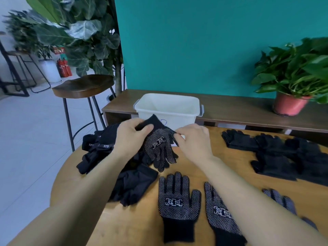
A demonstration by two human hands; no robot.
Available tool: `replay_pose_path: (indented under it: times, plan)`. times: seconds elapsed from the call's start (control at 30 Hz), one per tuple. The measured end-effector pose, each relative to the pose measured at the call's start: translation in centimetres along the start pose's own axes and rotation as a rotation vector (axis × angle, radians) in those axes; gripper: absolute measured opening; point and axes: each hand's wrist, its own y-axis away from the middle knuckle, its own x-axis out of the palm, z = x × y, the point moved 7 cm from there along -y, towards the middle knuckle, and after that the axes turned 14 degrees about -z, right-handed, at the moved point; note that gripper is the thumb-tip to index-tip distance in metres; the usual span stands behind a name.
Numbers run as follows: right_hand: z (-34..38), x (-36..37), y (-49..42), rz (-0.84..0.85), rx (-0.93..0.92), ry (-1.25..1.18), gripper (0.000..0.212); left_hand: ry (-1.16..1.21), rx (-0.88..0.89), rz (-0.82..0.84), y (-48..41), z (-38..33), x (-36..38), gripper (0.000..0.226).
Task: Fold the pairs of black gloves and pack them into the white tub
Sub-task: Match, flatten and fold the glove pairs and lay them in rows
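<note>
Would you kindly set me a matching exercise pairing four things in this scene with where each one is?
Things:
1 white tub
2 held dotted glove
3 uncovered flat glove
4 red pot

Places:
A far right of the dark bench
B between left hand and right hand
C round table, near side
D middle of the dark bench

Pairs: 1-D; 2-B; 3-C; 4-A

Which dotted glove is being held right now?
The dotted glove in front of the white tub, fingers pointing down: left hand grips its cuff, right hand pinches its side. The other dotted gloves lie flat on the table.
</note>
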Motion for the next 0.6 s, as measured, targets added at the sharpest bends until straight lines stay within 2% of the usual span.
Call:
replay_pose_path:
  times: [0.13,0.2,0.27,0.33,0.47,0.6]
  plan:
    - [-2.1,-2.8,1.3,0.08,0.097,-0.097,0.03,0.082,-0.016,0.128,1.3,-3.4,0.6,0.009]
    - [-2.8,-4.6,2.2,0.18,0.212,-0.293,0.024,0.107,-0.04,0.214,2.1,-4.9,1.1,0.004]
    - [-3.0,-6.6,3.0,0.274,0.343,-0.55,0.015,0.127,-0.06,0.333,3.0,-6.4,1.8,0.008]
    - [-3.0,-8.3,3.2,0.323,0.402,-0.701,0.023,0.104,-0.044,0.443,4.0,-8.1,2.6,0.013]
    - [-2.2,-10.3,3.9,0.373,0.444,-0.696,0.02,0.125,-0.01,0.518,5.7,-10.8,4.0,0.014]
    - [-3.2,-11.6,4.6,0.294,0.552,-0.743,0.022,0.198,-0.155,0.653,7.4,-9.6,5.3,0.028]
